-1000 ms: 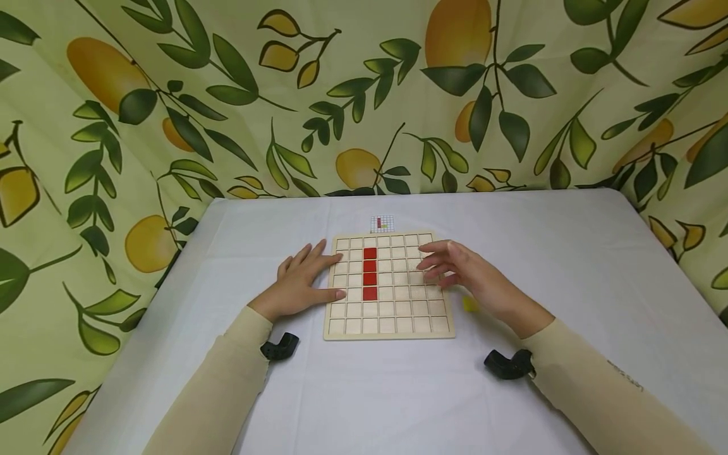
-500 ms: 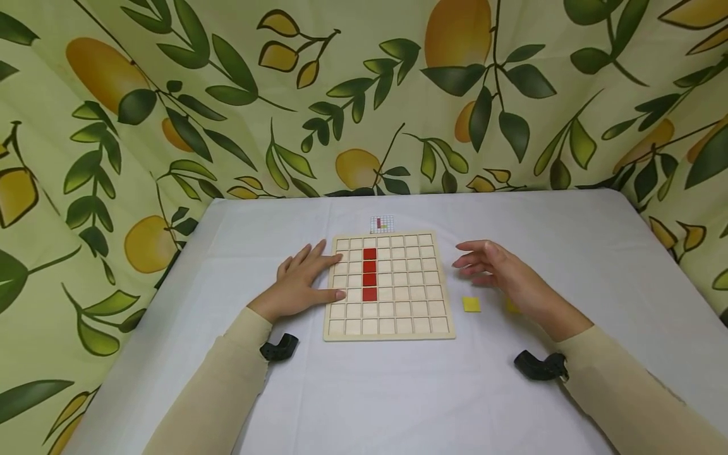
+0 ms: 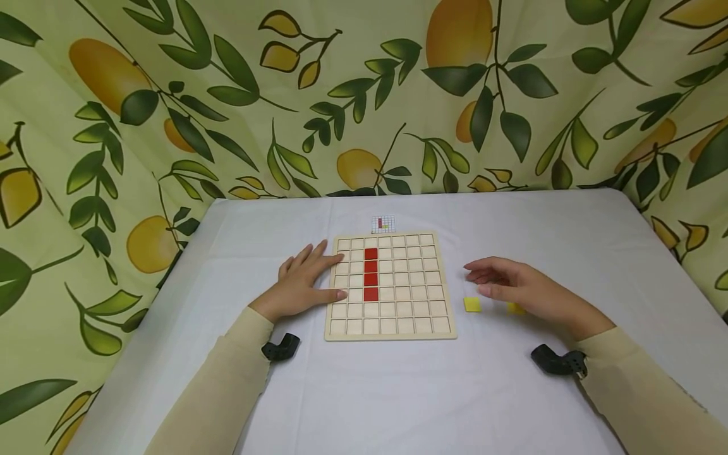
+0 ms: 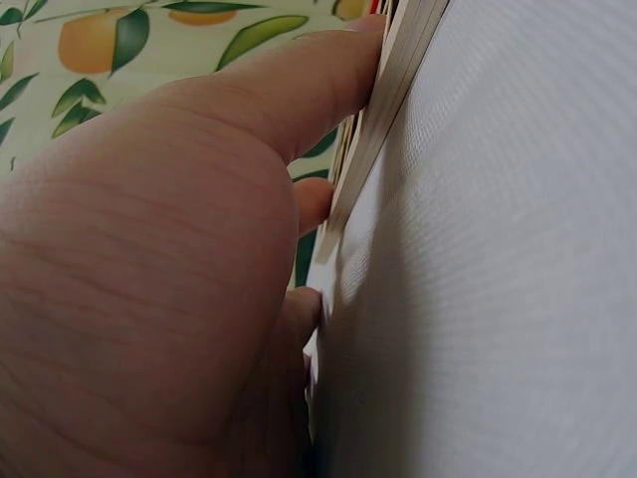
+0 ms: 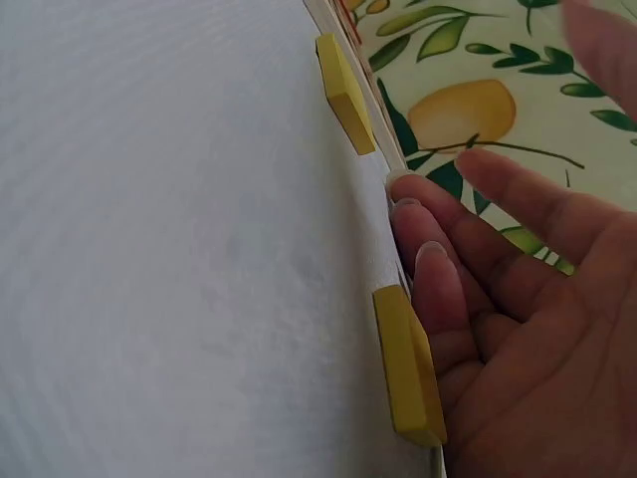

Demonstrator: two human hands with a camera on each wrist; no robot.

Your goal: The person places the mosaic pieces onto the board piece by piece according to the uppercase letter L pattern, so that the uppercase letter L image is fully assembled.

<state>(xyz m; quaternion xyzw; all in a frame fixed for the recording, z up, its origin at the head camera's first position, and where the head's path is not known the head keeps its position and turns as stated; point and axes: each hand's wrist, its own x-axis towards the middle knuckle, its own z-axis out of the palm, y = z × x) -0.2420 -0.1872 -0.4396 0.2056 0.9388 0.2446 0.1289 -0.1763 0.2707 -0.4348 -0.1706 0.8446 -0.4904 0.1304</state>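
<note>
A wooden grid board [image 3: 404, 309] lies on the white table. Several red square tiles [image 3: 371, 294] fill a vertical run of its cells in the third column. My left hand [image 3: 298, 281] rests at the board's left edge, thumb and index fingertip on its border cells, fingers spread. Right of the board hovers my right hand [image 3: 526, 287], fingers loosely bent and nothing held. Below its fingertips sits one yellow square tile [image 3: 472, 304]; a second yellow tile [image 3: 515, 308] is partly covered by the hand. Both yellow tiles lie flat on the cloth in the right wrist view.
Behind the board lies a small printed grid card [image 3: 383, 224] with a red strip and a yellow-green patch. A white cloth [image 3: 387, 392] covers the table. Fruit-patterned fabric [image 3: 364, 95] hangs behind it. Each wrist carries a black camera mount [image 3: 281, 347].
My right hand has moved right, off the board, then slightly down toward the yellow tiles, uncovering them. The left hand and red tiles have stayed put.
</note>
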